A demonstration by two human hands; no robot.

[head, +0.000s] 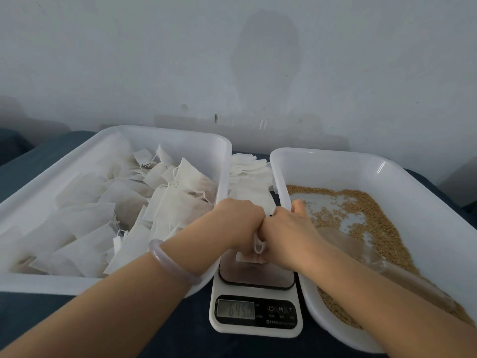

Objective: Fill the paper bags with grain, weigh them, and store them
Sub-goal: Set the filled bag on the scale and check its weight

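- The person's left hand (pixel 238 220) and right hand (pixel 289 233) are meeting knuckle to knuckle, both curled tight into a closed grip.
- Between them they are pinching a small white paper bag (pixel 249 258). A loop of its top is poking out where the two hands touch, and its body is hanging just under the grip.
- The bag is sitting on, or just over, the dark platform of a white digital kitchen scale (pixel 255 324) directly below the grip; I cannot tell which. The scale's display is glowing nearer the person, its digits too blurred to read.
- A pale translucent bangle (pixel 173 262) is riding on the left wrist.
- Left of the grip, a large white plastic tray (pixel 165 133) is holding a heap of filled white drawstring bags (pixel 180 197).
- Right of the grip, a second white plastic tray (pixel 335 155) is carrying loose golden-brown grain (pixel 374 215), and a clear plastic scoop (pixel 343 244) is lying in it beside the right forearm.
- Beyond the grip, between the two trays, a stack of flat empty white bags (pixel 247 171) is lying.
- Everything is resting on a bench covered in dark blue cloth (pixel 180 339).
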